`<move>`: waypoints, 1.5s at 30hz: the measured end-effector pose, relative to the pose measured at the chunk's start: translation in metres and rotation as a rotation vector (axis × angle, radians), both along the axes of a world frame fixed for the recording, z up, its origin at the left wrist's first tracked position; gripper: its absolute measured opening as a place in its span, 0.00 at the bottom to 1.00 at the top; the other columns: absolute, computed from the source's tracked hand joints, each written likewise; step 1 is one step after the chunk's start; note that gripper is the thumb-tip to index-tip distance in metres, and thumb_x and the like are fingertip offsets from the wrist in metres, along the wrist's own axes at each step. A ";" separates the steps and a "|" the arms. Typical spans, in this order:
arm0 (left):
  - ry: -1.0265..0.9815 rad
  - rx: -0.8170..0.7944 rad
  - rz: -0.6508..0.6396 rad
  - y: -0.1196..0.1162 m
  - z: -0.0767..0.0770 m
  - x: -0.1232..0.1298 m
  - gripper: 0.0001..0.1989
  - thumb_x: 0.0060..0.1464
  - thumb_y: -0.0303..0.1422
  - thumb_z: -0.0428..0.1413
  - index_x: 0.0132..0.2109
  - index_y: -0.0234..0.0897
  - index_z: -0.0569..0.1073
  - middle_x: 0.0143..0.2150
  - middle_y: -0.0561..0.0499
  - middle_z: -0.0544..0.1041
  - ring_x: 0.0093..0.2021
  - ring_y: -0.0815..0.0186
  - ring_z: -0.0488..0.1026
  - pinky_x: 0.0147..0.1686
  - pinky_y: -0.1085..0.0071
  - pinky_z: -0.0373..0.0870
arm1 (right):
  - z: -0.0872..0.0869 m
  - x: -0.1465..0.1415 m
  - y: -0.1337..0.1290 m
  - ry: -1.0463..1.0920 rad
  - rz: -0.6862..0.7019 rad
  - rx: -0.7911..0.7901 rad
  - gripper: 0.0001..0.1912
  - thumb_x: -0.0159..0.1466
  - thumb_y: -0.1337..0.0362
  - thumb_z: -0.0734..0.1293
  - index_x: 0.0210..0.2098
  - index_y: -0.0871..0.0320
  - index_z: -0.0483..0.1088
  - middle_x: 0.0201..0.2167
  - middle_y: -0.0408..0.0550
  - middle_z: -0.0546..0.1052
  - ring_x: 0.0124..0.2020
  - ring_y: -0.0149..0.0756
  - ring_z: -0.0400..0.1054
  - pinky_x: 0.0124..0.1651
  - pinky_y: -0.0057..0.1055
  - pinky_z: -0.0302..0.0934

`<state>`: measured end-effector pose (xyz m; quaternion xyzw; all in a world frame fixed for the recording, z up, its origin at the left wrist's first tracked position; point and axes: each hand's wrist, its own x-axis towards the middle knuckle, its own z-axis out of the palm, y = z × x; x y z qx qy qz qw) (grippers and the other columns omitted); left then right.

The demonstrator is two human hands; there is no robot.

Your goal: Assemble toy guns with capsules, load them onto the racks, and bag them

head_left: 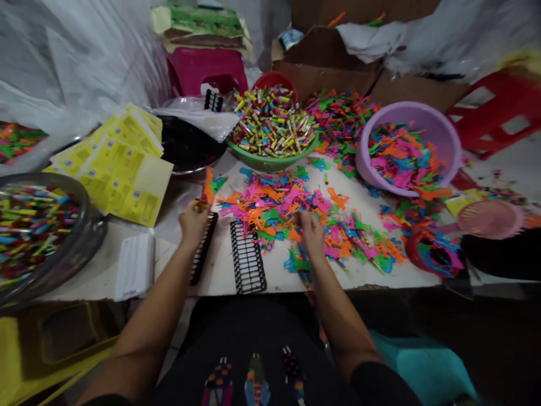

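Note:
My left hand (193, 223) is closed at the left of the pile, its fingers around small coloured plastic pieces whose kind I cannot make out. An orange piece (209, 187) stands up right by its fingertips. Beneath this hand lies a narrow black plastic rack (205, 248). A second black rack (247, 259), with a row of slots, lies flat between my hands. My right hand (311, 234) has its fingers curled together at the near edge of a loose pile of bright plastic pieces (274, 206), which look like small toy pistols. Whatever it pinches is hidden.
Behind the pile stands a green basin (273, 163) of small coloured tubes. A purple basin (450, 141) of plastic pieces is at right, a clear tub (87, 225) at left. Yellow printed sheets (122, 180), a white case (135, 265) and a pink-handled basket (490, 220) lie around.

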<state>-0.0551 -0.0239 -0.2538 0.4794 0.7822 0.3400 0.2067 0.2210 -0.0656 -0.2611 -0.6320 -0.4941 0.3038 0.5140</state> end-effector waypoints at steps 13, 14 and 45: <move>-0.073 0.184 -0.041 -0.013 0.019 0.017 0.17 0.46 0.41 0.54 0.40 0.34 0.68 0.29 0.50 0.72 0.30 0.65 0.69 0.32 0.71 0.65 | 0.004 0.129 0.160 -0.552 -0.319 -0.409 0.11 0.52 0.61 0.63 0.19 0.64 0.68 0.30 0.59 0.73 0.43 0.43 0.62 0.44 0.39 0.53; -0.237 0.100 -0.112 -0.020 0.022 0.023 0.17 0.44 0.41 0.56 0.39 0.34 0.68 0.25 0.52 0.70 0.25 0.68 0.68 0.27 0.73 0.64 | 0.003 0.127 0.164 -0.547 -0.315 -0.392 0.11 0.52 0.62 0.63 0.19 0.63 0.67 0.31 0.60 0.72 0.43 0.42 0.61 0.45 0.40 0.52; -1.154 -0.466 -0.327 -0.058 0.001 0.063 0.16 0.39 0.38 0.61 0.33 0.32 0.70 0.25 0.53 0.70 0.22 0.73 0.67 0.15 0.81 0.54 | 0.009 0.113 0.203 -1.248 0.358 -0.202 0.15 0.55 0.72 0.62 0.43 0.64 0.68 0.52 0.61 0.62 0.57 0.47 0.47 0.54 0.49 0.42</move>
